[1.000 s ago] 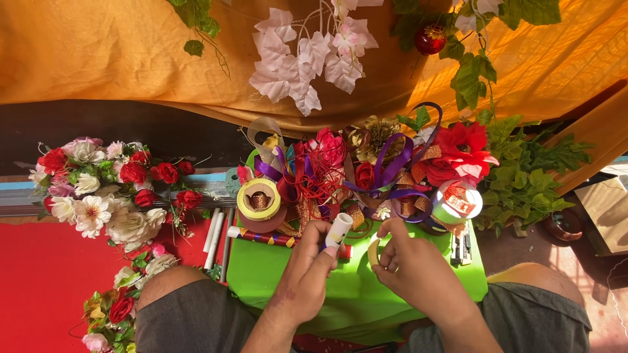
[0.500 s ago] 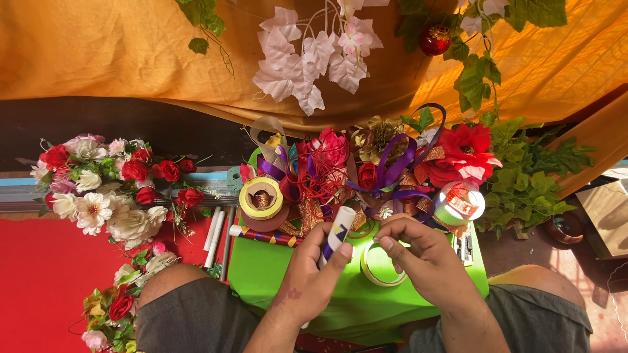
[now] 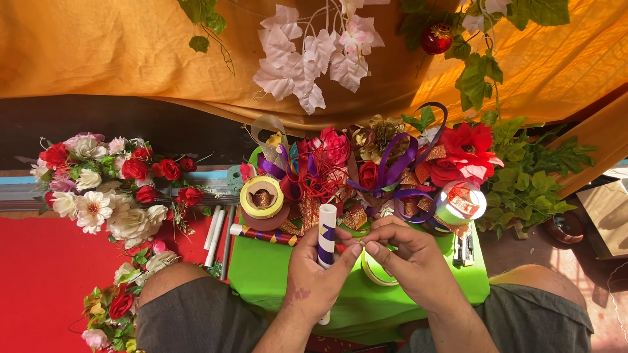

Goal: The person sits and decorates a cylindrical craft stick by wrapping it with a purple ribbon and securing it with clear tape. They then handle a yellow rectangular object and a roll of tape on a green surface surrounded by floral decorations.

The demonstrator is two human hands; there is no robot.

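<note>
The left hand [image 3: 314, 278] grips a white tube [image 3: 326, 243] upright over the middle of the green tray [image 3: 261, 278], fingers closed round it. A purple ribbon [image 3: 328, 236] spirals up the tube. The right hand [image 3: 409, 258] pinches what appears to be the ribbon's free end, fingertips meeting the left thumb. A green tape roll [image 3: 374, 271] lies just under the right hand. To wrap well, keep the ribbon taut, hold the spacing between turns even, and rotate the tube slowly.
</note>
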